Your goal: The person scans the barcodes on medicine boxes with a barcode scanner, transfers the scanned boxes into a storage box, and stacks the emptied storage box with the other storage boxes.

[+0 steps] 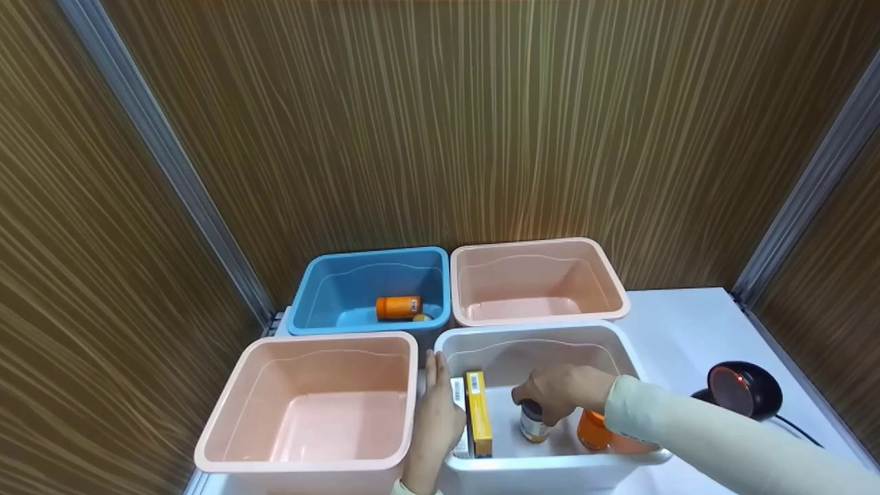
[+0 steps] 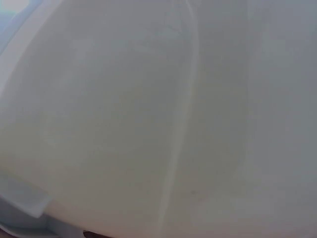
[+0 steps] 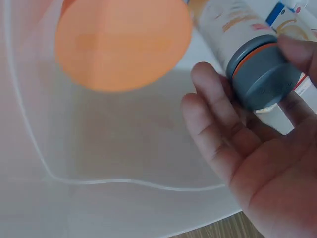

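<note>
Inside the white bin, my right hand reaches down and pinches a small white-labelled bottle by its dark grey cap. The right wrist view shows the thumb on one side of the cap and fingers on the other. Right of that bottle stands an orange bottle. My left hand rests against the white bin's left rim, fingers straight. A yellow box and a white box stand along that side. Only the bin's pale wall fills the left wrist view; the hand is hidden there.
A pink bin stands at the left, another pink bin behind. The blue bin holds an orange bottle lying down. At the right sits a black round device with a cable. Wood-grain panels enclose the table.
</note>
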Motion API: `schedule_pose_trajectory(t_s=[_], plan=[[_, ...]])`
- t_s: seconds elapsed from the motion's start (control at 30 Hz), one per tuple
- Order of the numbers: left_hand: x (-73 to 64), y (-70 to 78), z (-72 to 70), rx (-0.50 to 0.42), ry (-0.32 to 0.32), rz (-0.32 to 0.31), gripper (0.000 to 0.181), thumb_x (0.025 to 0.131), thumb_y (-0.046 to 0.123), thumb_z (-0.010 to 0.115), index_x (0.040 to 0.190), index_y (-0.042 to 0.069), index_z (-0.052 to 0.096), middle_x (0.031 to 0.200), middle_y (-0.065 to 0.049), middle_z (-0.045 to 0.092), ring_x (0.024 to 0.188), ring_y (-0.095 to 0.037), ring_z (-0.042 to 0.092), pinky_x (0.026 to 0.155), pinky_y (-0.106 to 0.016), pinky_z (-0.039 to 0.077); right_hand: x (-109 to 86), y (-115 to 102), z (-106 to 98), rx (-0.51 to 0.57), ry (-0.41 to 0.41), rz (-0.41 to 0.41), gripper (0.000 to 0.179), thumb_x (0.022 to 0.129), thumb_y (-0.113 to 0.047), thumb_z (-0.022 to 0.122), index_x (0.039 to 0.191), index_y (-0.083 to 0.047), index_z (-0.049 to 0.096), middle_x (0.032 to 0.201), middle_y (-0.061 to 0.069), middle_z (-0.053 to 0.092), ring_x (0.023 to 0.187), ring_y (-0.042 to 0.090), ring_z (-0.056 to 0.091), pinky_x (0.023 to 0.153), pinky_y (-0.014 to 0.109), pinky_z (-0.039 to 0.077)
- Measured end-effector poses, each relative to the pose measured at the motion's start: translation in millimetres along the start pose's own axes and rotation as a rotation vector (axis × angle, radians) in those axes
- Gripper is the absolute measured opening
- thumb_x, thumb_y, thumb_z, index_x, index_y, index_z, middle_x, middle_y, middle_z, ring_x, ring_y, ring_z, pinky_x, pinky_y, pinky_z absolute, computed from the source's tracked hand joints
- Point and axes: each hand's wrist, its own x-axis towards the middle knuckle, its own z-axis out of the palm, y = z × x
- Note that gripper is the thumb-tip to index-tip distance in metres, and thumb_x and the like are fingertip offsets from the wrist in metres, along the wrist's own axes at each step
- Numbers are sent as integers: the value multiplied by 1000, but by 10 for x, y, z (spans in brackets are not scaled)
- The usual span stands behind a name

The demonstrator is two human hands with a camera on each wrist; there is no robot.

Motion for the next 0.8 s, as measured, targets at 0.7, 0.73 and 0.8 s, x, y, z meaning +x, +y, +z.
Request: schedule_pose_trajectory(t_s=[0.7,0.73,0.8], plan=[[-30,-29,-11,36,-6,39,83,83,-14,61,158,-3,25,166,-22,12,97,-27,63,67,-24,54,-727,577,-659,410,466,-6,38,91,-15,74,125,-4,62,103,8,63,86,23,58,75,38,55],[-32,-29,-8,34,-6,39,83,83,-14,61,158,-3,26,166,-22,12,97,-27,63,67,-24,54,-751,587,-680,421,464,18,42,91,-16,74,128,-3,60,106,9,64,88,23,59,77,40,56],[-38,-30,-4,31,-4,45,83,83,-14,60,158,-3,26,166,-22,12,96,-27,62,66,-23,54,-801,602,-716,440,471,35,43,91,-16,74,128,-2,60,109,12,65,91,25,61,80,43,57]])
